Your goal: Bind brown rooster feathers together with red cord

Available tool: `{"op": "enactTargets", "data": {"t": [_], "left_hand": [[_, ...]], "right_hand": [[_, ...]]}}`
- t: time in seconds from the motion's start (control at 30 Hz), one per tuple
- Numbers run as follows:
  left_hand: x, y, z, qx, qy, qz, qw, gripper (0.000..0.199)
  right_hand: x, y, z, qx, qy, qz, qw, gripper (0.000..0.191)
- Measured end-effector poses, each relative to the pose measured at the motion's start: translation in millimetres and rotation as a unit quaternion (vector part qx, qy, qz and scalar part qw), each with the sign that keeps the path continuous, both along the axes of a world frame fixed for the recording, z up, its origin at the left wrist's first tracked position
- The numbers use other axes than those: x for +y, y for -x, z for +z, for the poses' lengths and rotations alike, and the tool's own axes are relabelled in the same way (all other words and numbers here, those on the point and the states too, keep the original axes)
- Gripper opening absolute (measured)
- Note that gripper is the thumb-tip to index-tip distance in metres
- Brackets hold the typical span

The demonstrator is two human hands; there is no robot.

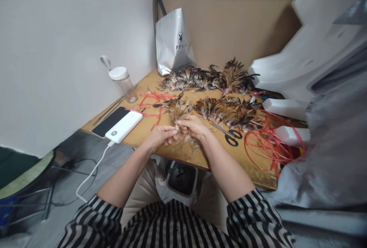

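Both my hands meet over the front part of the wooden table (149, 148), at a bunch of brown feathers (179, 109). The bunch fans upward, away from me, with its stems down at my fingers. My right hand (193, 126) is closed round the stem end. Thumb and fingers of my left hand (164, 136) pinch together right beside it; what they hold is too small to make out. Loose pale feathers (187, 143) lie below my hands. Scissors with black handles (233, 137) rest to the right of my right hand.
Feather bundles (226, 112) lie in rows behind, before a silver bag (173, 41). Red plastic strips (263, 141) tangle at right; more strips (156, 97) lie left. A phone (110, 122), white power bank (124, 125) with cable and bottle (123, 81) occupy the left side.
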State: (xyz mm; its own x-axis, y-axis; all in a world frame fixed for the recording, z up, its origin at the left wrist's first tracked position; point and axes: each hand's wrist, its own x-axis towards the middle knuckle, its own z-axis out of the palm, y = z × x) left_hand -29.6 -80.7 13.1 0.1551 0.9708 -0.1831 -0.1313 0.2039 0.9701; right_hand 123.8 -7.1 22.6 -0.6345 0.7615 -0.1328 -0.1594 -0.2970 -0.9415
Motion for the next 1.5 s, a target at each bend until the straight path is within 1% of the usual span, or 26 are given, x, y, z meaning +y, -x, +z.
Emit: {"op": "enactTargets", "data": {"t": [0.07,0.17,0.23,0.37,0.5,0.6,0.67,0.8,0.97,1.03,1.13,1.2,1.37,1.5], "left_hand": [[-0.3,6.7,1.1,0.077,-0.018,0.012,0.997,0.032],[-0.7,13.9,3.6,0.127,-0.025,0.021,0.991,0.031],[-0.8,16.2,4.7,0.121,-0.025,0.033,0.992,0.030],[-0.2,14.1,0.5,0.064,-0.049,0.081,0.993,0.029],[-0.4,6.1,-7.5,0.069,-0.133,0.128,0.980,0.025],[-1.5,1.2,-9.0,0.084,-0.181,0.128,0.971,0.022],[-2.1,0.1,-7.5,0.092,-0.175,0.106,0.974,0.022],[-0.7,2.9,-4.4,0.121,-0.134,0.069,0.981,0.026],[5.1,7.7,-9.1,0.156,-0.074,0.033,0.984,0.027],[7.3,8.0,-11.6,0.149,-0.053,0.035,0.987,0.026],[9.4,6.7,-13.1,0.136,-0.031,0.057,0.989,0.026],[10.2,5.0,-13.0,0.135,-0.022,0.072,0.988,0.025],[11.6,1.2,-14.4,0.156,-0.027,0.075,0.985,0.022],[12.0,0.8,-16.6,0.173,-0.044,0.080,0.981,0.025]], "right_hand": [[1.0,1.1,-2.7,-0.008,-0.001,-0.021,1.000,0.028],[2.4,1.9,-6.0,-0.014,-0.003,-0.025,1.000,0.028],[2.4,2.6,-7.3,-0.024,-0.009,-0.020,0.999,0.029],[0.3,5.3,-9.2,-0.056,-0.032,-0.022,0.998,0.029],[-1.1,8.7,-11.3,-0.080,-0.040,-0.029,0.996,0.027],[-1.4,10.2,-12.2,-0.091,-0.045,-0.037,0.994,0.024],[-1.8,10.7,-12.4,-0.100,-0.049,-0.036,0.993,0.021],[-2.5,11.4,-12.9,-0.136,-0.056,-0.025,0.989,0.018],[-2.0,11.7,-13.5,-0.164,-0.052,-0.014,0.985,0.012],[-1.8,10.8,-12.3,-0.157,-0.044,-0.021,0.986,0.013],[-2.2,8.8,-8.9,-0.146,-0.035,-0.033,0.988,0.019],[-3.1,8.1,-6.7,-0.136,-0.036,-0.035,0.989,0.020],[-6.7,10.7,-5.0,-0.106,-0.059,-0.018,0.992,0.017],[-9.0,13.5,-4.4,-0.081,-0.082,-0.005,0.993,0.018]]}}
